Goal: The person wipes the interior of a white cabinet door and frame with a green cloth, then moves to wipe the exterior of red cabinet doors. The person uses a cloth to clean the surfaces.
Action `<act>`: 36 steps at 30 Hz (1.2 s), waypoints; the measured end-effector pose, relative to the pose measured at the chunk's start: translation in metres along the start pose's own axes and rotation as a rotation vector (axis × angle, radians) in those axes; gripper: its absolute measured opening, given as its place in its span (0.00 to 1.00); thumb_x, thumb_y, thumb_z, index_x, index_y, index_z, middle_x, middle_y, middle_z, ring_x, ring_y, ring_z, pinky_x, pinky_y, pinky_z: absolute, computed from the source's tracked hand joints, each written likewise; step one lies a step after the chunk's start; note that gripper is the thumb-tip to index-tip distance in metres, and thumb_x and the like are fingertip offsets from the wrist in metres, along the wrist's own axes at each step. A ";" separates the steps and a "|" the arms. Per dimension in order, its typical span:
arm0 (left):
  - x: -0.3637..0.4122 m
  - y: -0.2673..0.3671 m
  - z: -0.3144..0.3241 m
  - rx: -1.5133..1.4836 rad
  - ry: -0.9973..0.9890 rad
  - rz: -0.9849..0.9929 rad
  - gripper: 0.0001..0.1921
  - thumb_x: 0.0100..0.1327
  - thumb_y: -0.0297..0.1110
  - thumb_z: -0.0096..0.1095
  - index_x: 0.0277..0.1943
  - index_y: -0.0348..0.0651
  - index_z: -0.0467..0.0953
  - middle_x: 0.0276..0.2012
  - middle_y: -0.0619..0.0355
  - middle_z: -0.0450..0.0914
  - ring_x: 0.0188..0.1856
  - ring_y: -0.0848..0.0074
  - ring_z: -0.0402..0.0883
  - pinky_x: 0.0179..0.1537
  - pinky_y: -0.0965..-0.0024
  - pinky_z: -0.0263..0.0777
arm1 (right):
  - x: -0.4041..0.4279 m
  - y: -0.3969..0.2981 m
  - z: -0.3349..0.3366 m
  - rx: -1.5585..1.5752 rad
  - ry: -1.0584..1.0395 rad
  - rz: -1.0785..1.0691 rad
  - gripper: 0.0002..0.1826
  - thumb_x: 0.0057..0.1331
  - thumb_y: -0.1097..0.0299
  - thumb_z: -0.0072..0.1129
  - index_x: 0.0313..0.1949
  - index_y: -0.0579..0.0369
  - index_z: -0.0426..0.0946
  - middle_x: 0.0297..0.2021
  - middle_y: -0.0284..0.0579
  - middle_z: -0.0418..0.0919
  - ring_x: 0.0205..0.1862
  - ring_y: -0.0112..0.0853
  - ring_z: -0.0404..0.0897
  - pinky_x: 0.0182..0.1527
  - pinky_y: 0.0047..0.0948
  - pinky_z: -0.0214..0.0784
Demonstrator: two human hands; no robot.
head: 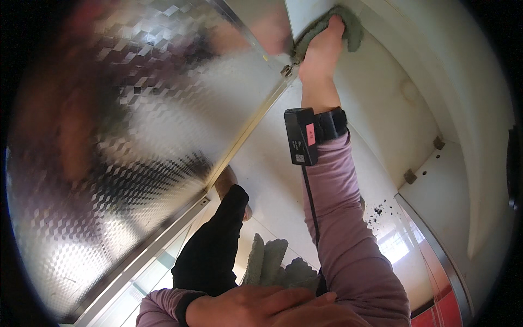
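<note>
At the top, my right hand (325, 49) is pressed onto a fluffy grey-green cloth (354, 32). The cloth lies in the corner of a pale cabinet interior (380, 77), spread along the panel's edge and partly hidden by the hand. A black device (301, 137) is strapped to my right wrist, a cable running down the sleeve. Close to my body at the bottom, my left hand (253, 304) has its fingers folded over a second bunched grey-green cloth (271, 261). Its folds stick out beyond the fingers; the grip itself is mostly hidden.
A shiny panel with an embossed cube pattern (135, 122) fills the left, edged by a metal strip (249, 135). Black crumbs (378, 211) lie on the pale floor. Brown blocks (410, 176) sit at the panel joint. My black-trousered leg (212, 241) stands below.
</note>
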State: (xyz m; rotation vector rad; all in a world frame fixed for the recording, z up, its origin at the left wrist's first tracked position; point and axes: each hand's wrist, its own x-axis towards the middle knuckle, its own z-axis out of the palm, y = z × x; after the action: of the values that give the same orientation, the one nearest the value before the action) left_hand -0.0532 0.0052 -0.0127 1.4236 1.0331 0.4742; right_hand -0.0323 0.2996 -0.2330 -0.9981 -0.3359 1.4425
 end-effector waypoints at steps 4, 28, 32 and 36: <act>0.001 0.000 0.002 -0.004 -0.010 0.002 0.21 0.61 0.29 0.58 0.57 0.34 0.73 0.50 0.48 0.79 0.51 0.61 0.80 0.58 0.59 0.66 | -0.027 0.010 -0.010 -0.746 -0.186 -0.586 0.15 0.72 0.68 0.35 0.50 0.66 0.67 0.48 0.57 0.69 0.49 0.48 0.67 0.56 0.40 0.58; 0.017 -0.004 -0.024 -0.046 -0.029 -0.019 0.20 0.61 0.29 0.59 0.56 0.33 0.74 0.50 0.47 0.79 0.51 0.60 0.80 0.56 0.60 0.69 | 0.190 -0.002 -0.059 -1.122 -0.009 -0.799 0.18 0.70 0.71 0.34 0.51 0.67 0.70 0.49 0.66 0.73 0.55 0.56 0.70 0.58 0.44 0.62; 0.020 -0.004 -0.028 -0.053 -0.032 -0.022 0.20 0.61 0.29 0.59 0.56 0.33 0.74 0.50 0.47 0.79 0.51 0.60 0.80 0.55 0.60 0.69 | 0.202 0.023 -0.089 -1.387 -0.076 -0.879 0.15 0.68 0.71 0.37 0.45 0.65 0.73 0.44 0.65 0.74 0.50 0.57 0.70 0.55 0.46 0.63; 0.024 -0.004 -0.025 -0.047 -0.044 -0.028 0.20 0.61 0.29 0.59 0.56 0.33 0.74 0.50 0.47 0.79 0.50 0.60 0.80 0.55 0.60 0.70 | 0.168 0.052 -0.125 -1.596 -0.255 -0.814 0.13 0.65 0.71 0.40 0.39 0.64 0.75 0.38 0.64 0.76 0.46 0.57 0.71 0.51 0.49 0.63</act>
State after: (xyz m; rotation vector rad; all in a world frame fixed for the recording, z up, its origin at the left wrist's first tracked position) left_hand -0.0619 0.0379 -0.0194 1.3705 0.9995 0.4417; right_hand 0.0528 0.3997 -0.4045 -1.5524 -1.9996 0.3025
